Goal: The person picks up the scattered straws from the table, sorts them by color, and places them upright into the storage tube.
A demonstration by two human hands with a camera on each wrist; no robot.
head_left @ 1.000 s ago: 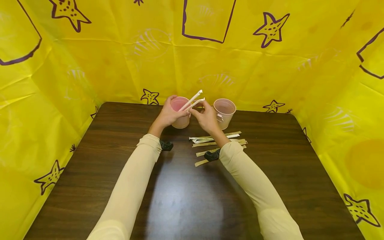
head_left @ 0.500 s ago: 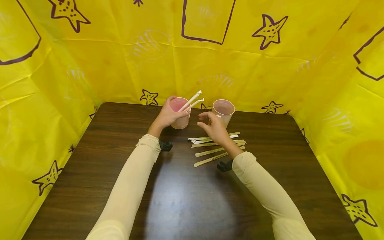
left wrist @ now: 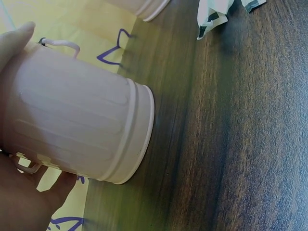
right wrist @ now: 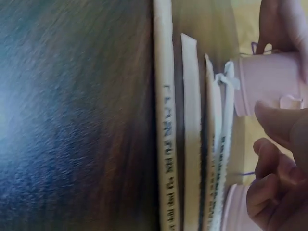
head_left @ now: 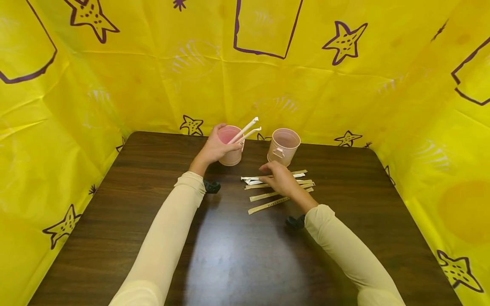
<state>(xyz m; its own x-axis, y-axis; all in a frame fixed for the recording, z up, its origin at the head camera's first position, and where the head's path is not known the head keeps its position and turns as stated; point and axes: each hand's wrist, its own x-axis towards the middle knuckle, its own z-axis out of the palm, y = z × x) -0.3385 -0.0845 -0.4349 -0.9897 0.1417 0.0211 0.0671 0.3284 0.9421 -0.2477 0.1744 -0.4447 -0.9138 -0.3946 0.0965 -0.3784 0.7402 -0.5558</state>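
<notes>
Fingers of your left hand wrap the pink cup holding two straws; your right hand, loosely curled, hovers over the wrapped straws on the table.

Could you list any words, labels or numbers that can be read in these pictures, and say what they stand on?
Wrapped straws: dark lettering runs along the nearest paper wrapper, too blurred to read.
Pink cups: no text visible.
Yellow backdrop: only purple star drawings, no words.

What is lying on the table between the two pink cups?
Nothing: in the head view the table is bare between the left cup, held by the left hand, and the right cup.
</notes>
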